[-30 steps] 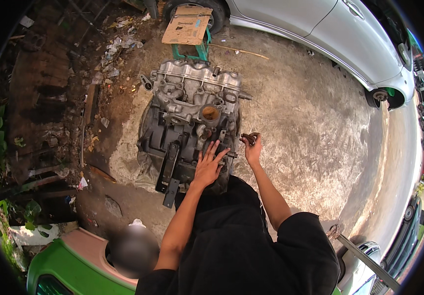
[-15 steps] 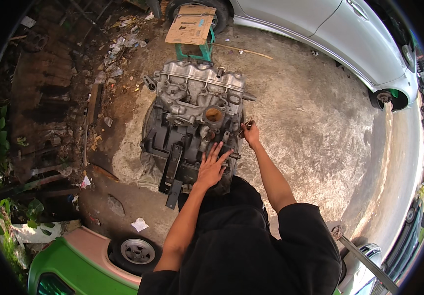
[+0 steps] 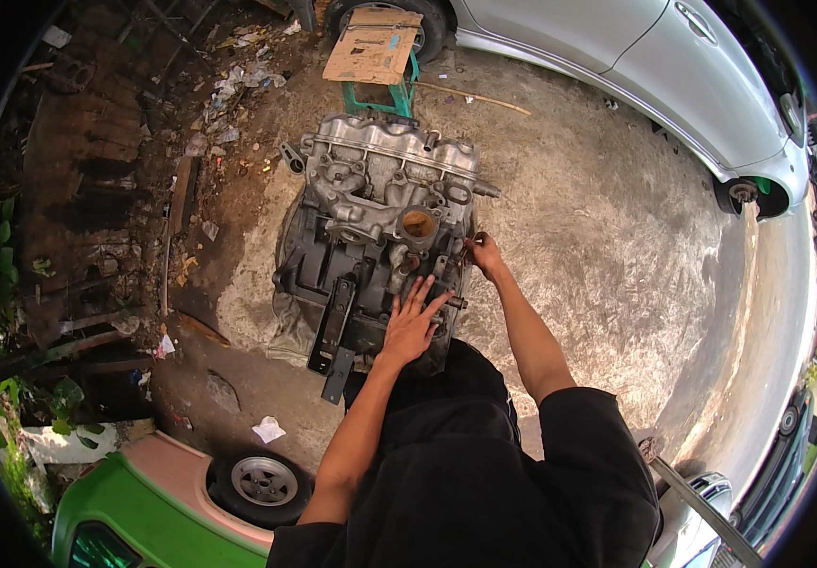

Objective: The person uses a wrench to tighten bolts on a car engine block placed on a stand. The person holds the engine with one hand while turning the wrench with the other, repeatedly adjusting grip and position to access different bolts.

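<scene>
A car engine (image 3: 350, 214), grey metal above and darker below, stands on the ground in front of me. My left hand (image 3: 411, 328) lies on its near part, fingers spread and pointing away from me. At the engine's right side, my right hand (image 3: 486, 254) is closed with the fingertips pinched against the edge; whatever they grip is too small and dark to name. Between the hands a short metal shaft (image 3: 457, 303) sticks out to the right. A round intake opening (image 3: 418, 224) with a brownish inside sits just beyond my left hand.
Behind the engine is a green stool (image 3: 395, 97) topped with cardboard (image 3: 370, 52). A silver car (image 3: 579, 43) stands at the far right, a green and pink car (image 3: 167, 497) at the near left. Litter (image 3: 228, 90) and dark planks (image 3: 86, 133) line the left side.
The scene has shifted slightly to the right in the picture. Both hands keep their places at the engine, with only a small change in the right fingers.
</scene>
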`<state>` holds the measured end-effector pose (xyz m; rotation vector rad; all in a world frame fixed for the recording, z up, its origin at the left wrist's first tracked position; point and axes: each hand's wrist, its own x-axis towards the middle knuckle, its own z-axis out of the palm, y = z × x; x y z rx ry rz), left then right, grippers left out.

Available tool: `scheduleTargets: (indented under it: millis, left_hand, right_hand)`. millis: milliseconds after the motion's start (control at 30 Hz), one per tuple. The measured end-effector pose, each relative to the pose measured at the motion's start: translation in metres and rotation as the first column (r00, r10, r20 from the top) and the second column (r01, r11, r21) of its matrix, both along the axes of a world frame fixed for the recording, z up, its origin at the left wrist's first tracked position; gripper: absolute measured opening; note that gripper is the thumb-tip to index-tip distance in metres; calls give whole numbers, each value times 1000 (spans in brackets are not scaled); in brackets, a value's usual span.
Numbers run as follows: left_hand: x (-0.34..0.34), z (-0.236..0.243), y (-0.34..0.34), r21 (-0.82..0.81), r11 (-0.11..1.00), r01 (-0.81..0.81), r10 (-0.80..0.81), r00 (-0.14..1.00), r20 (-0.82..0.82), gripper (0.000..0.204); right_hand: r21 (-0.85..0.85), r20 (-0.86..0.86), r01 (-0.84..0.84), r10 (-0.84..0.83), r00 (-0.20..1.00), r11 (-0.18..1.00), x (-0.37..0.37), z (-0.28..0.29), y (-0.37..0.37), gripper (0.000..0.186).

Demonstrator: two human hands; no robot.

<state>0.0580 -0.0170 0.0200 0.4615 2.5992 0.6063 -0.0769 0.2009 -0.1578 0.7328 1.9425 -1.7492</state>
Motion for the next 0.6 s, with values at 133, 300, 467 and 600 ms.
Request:
scheduleTargets:
  millis: [133, 300, 467, 600]
  left_hand:
    - [-1, 1, 0, -9, 1000, 3, -3, 1000, 14, 75]
    - [0, 2, 0, 17, 1000, -7, 7, 1000, -15, 75]
    - [0, 0, 0, 16, 1000, -10, 10, 1000, -16, 76]
    - [1, -2, 1, 11, 1000, -3, 3, 1000, -10, 75]
  right_hand:
    - [-79, 46, 8, -4, 999, 997, -6, 8, -3, 37]
    - [-62, 9, -102, 103, 995, 993, -18, 5, -8, 34]
    - [116, -36, -63, 68, 997, 991, -12, 18, -14, 34]
    - [471, -219, -4, 122, 968, 882, 11, 46, -23, 34]
